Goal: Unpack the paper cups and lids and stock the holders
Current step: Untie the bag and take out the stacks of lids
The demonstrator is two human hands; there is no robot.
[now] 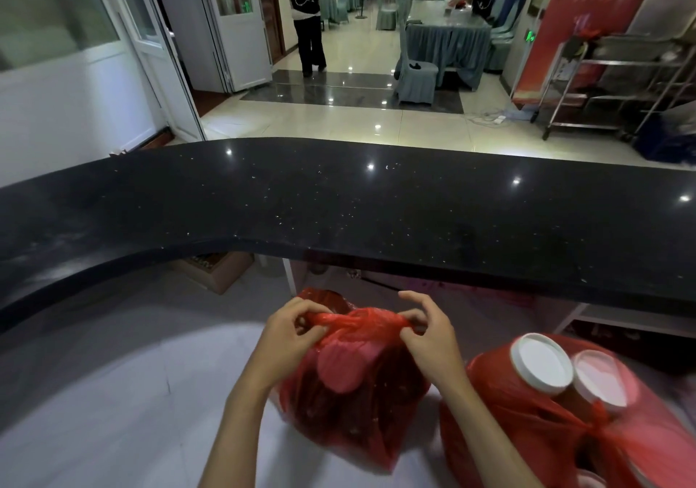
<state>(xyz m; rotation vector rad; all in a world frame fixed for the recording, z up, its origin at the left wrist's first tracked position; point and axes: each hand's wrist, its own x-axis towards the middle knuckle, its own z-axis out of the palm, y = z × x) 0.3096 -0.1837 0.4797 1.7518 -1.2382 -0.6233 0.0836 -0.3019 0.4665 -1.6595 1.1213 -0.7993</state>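
Observation:
A red plastic bag (350, 404) stands on the low grey surface (113, 393) in front of me, its handles tied in a knot (357, 322) on top. My left hand (297, 331) pinches the left side of the knot and my right hand (425, 331) pinches the right side. Round shapes show dimly through the bag's film. To the right lies a second red bag (527, 423), also tied, with two white-lidded cup stacks (542, 363) sticking out of its top.
A long black stone counter (339, 201) runs across just beyond the bags. Under it sit a cardboard box (214, 269) and a white shelf (621, 318). Past the counter are tiled floor, a person standing far off, covered tables and a metal rack (617, 80).

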